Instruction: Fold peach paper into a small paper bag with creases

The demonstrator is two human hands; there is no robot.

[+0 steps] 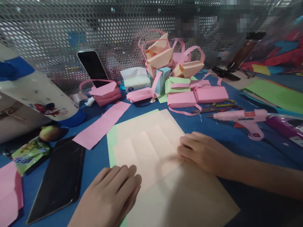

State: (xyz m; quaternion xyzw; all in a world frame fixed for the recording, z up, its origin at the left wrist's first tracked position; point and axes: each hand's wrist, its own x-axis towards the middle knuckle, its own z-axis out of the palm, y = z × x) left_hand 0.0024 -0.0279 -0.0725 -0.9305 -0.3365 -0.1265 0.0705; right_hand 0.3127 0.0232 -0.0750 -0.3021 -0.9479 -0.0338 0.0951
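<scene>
A creased cream paper sheet (146, 148) lies over other cream and pale green sheets (111, 138) on the blue table. At its lower left edge is my left hand (115, 186), its fingers curled together on the paper's edge. My right hand (196, 151) rests at the right edge, fingers bent and pressed onto the cream paper. A larger plain sheet (184, 198) extends toward me beneath the creased one, partly in shadow. The undersides of both hands are hidden.
Small folded paper bags (182, 97) stand along the perforated metal panel (113, 41). A pink glue gun (243, 116) and pliers are at right. At left are a pink strip (104, 126), a black phone (61, 176), a snack packet (30, 154) and a large bottle (44, 91).
</scene>
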